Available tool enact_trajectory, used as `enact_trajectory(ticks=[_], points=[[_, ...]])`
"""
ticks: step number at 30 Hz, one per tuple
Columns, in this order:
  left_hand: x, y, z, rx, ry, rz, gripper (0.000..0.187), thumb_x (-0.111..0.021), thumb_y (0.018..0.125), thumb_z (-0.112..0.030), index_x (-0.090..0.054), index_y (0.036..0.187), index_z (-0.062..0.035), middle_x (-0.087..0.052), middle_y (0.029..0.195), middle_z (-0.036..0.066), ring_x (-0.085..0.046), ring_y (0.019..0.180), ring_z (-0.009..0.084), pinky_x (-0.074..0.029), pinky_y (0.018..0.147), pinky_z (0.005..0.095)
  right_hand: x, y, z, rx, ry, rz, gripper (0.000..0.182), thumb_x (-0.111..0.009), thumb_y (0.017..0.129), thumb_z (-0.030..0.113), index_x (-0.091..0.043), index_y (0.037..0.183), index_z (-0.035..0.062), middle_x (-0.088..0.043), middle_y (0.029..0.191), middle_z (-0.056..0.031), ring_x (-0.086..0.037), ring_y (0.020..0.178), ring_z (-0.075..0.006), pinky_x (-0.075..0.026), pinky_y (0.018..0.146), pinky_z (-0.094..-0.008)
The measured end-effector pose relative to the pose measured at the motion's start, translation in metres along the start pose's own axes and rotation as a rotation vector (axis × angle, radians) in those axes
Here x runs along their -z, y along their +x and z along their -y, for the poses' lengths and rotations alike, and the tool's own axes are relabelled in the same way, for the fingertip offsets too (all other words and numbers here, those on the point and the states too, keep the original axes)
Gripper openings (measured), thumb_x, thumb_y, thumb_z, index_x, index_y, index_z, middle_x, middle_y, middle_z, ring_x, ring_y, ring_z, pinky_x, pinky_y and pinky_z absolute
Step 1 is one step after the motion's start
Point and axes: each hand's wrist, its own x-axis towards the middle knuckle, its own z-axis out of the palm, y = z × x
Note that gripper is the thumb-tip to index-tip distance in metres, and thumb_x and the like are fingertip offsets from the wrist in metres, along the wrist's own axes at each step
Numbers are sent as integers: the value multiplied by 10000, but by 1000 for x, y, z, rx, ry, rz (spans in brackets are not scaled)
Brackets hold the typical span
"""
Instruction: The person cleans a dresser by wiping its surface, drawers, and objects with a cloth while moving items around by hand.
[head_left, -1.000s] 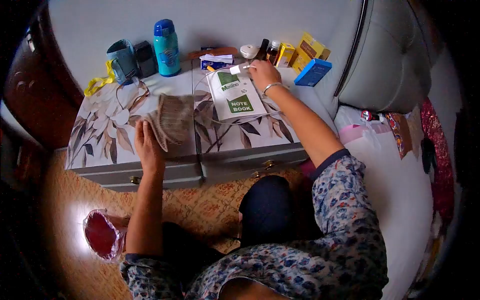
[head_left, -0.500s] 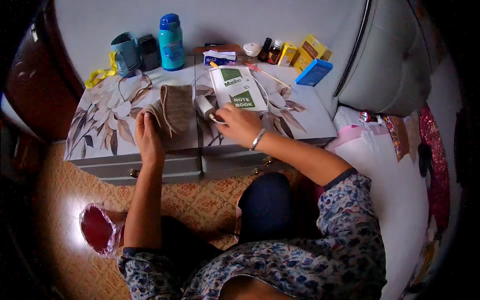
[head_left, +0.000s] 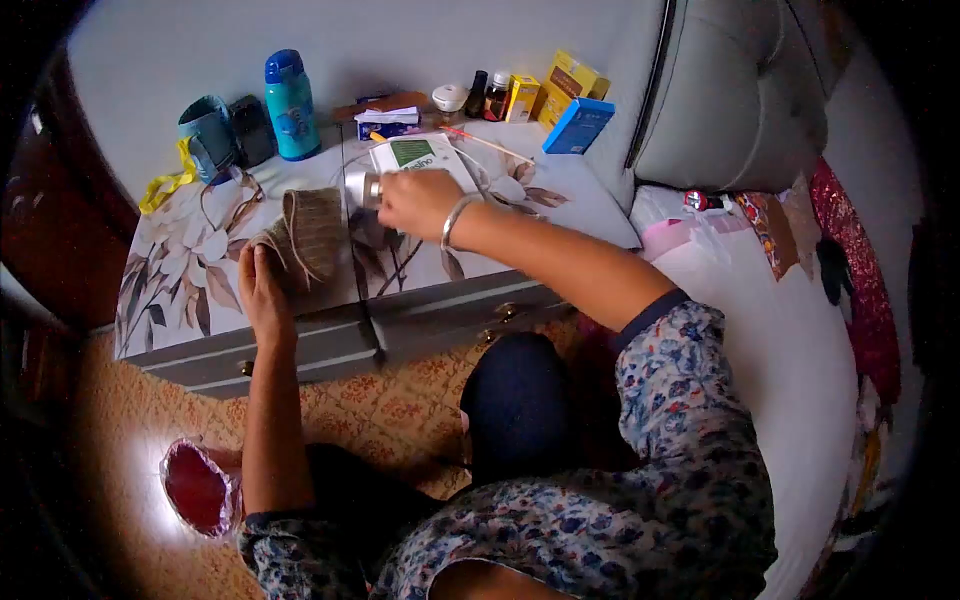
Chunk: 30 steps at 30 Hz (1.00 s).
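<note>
On the flower-patterned cabinet top, a brown knitted cloth item [head_left: 315,230] stands partly folded. My left hand [head_left: 264,292] holds its left edge, thumb on the near side and fingers hidden behind. My right hand [head_left: 415,203], with a silver bangle at the wrist, is closed round a small white and grey device [head_left: 361,189], raised just right of the cloth. Behind that hand lies a white and green notebook [head_left: 418,153], partly covered by the hand. A white cable [head_left: 470,165] curves over the notebook's right side.
At the back stand a blue bottle [head_left: 291,112], a blue-grey cup [head_left: 208,140], a black box [head_left: 251,131], a white jar [head_left: 450,97], small bottles [head_left: 497,97], yellow boxes [head_left: 570,88] and a blue box [head_left: 579,126]. A red bin [head_left: 197,487] stands on the floor.
My right hand has lifted the white and grey device and moved it left, toward the cloth. My left hand stays at the cloth. The camera view has shifted.
</note>
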Motion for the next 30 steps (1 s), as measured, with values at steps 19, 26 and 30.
enact_trajectory(ticks=[19, 26, 30], points=[[39, 25, 66, -45, 167, 106, 393, -500, 980, -296, -486, 1243, -4, -543, 1108, 53, -506, 1010, 157, -403, 871, 284, 227, -165, -195, -793, 1118, -732, 180, -521, 946, 197, -537, 869, 34, -363, 600, 60, -302, 435, -41, -227, 363, -210], [24, 22, 57, -30, 139, 58, 413, -485, 984, -316, -488, 1261, -10, -568, 1057, 55, -533, 915, 145, -427, 788, 275, 294, -401, -271, -1102, -871, -538, 255, -436, 954, 321, -527, 1061, 108, -645, 926, -216, -626, 833, -426, -491, 684, -529], [20, 18, 48, 26, 92, 139, 307, -505, 977, -271, -559, 1166, -35, -549, 832, -3, -484, 729, 94, -411, 657, 262, 238, -554, -298, -1260, -796, -283, 274, -361, 966, 274, -544, 1044, 85, -632, 1023, -171, -601, 967, -389, -471, 798, -508]])
